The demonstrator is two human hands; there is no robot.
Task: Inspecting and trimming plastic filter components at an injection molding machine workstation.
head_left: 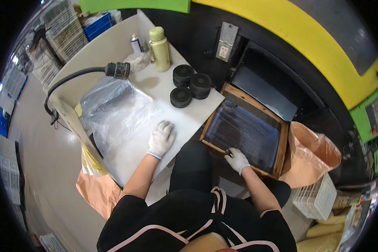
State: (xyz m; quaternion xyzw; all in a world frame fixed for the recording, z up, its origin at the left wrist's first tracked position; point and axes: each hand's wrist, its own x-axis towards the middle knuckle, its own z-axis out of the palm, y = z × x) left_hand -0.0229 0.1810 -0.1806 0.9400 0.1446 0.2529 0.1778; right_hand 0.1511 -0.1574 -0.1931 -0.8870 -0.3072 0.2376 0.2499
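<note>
A pale, smooth worktable [185, 122] spreads before the person, its straight edge slanting down past the thigh. To its right, its left corner close to the table's edge, sits a shallow wood-framed tray [283, 147]; its long axis runs aslant, from upper left to lower right. The frame is plain brown timber around a dark bed, streaked and bluish. A crinkled, translucent plastic sheet [117, 109] lies on the table's left part. Beyond the left hand stand three short stacks of round black discs [200, 84], their faces slotted like grilles.

Both hands wear white knit gloves. The left hand [161, 138] rests on the tabletop, fingers loosely extended away from the body, gripping nothing visible. The right hand [237, 160], at the tray's near edge, has a narrow pinch on a small dark piece [228, 152], too covered to tell its direction.
</note>
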